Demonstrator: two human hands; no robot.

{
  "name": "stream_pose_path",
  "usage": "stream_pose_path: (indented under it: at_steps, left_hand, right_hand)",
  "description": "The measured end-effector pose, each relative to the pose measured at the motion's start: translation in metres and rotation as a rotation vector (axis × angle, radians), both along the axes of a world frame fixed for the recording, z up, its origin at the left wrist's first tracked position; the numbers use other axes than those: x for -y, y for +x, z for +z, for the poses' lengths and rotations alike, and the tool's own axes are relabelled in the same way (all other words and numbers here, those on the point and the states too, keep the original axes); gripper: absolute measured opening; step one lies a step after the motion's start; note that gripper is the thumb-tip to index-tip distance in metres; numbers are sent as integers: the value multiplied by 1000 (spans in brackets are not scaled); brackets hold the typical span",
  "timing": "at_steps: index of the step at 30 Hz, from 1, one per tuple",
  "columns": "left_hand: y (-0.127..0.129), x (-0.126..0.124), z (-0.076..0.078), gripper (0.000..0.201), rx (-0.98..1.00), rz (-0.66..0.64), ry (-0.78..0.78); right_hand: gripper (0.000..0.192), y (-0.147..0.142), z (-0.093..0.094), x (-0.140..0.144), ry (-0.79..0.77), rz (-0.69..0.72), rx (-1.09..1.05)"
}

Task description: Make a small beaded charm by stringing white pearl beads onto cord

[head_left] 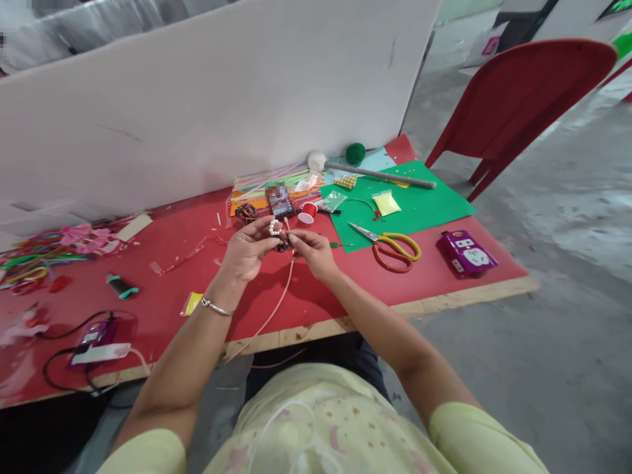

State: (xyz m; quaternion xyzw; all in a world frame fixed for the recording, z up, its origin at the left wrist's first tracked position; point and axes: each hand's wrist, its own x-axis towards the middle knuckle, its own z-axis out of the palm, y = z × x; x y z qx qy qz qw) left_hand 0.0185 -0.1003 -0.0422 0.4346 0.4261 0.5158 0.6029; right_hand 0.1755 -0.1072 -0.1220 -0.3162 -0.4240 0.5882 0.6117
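Above the table's middle, my left hand (245,251) pinches a small curved strand of white beads (274,228), its thumb and fingertips closed at the strand's edge. My right hand (315,253) comes in from the other side, thumb and fingers closed close to the beads; what lies in its pinch is too small to make out. A small dark, multicoloured piece (281,245) shows between the two hands. Below them a thin pink cord (280,299) hangs toward the table edge. Just behind sit a red thread spool (307,212) and a dark bundle of coloured cord (245,213).
Scissors (382,245) with red and yellow handles lie on the right, near a purple socket box (466,253). A green sheet (419,204) carries a yellow packet (386,203) and a grey rod (385,173). A cutter (121,286) and coloured strips (54,250) are on the left. A white partition (207,92) stands behind.
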Motion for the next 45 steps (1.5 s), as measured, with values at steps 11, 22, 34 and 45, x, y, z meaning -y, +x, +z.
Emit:
stream_pose_path:
  at_steps: [11,22,34,45]
  left_hand:
    - [5,-1,-15,61,60,4,40]
    - [10,2,-23,63,84,-1,78]
    - [23,-1,-34,50,186,115,113]
    - [17,1,-27,48,149,97,152]
  right_hand:
    - [47,7,5,-1,1,-49,-13]
    - [42,7,-3,-4,-81,-79,22]
    - [48,2,-3,-1,-49,30,-20]
    - [47,3,-2,-3,-45,12,-17]
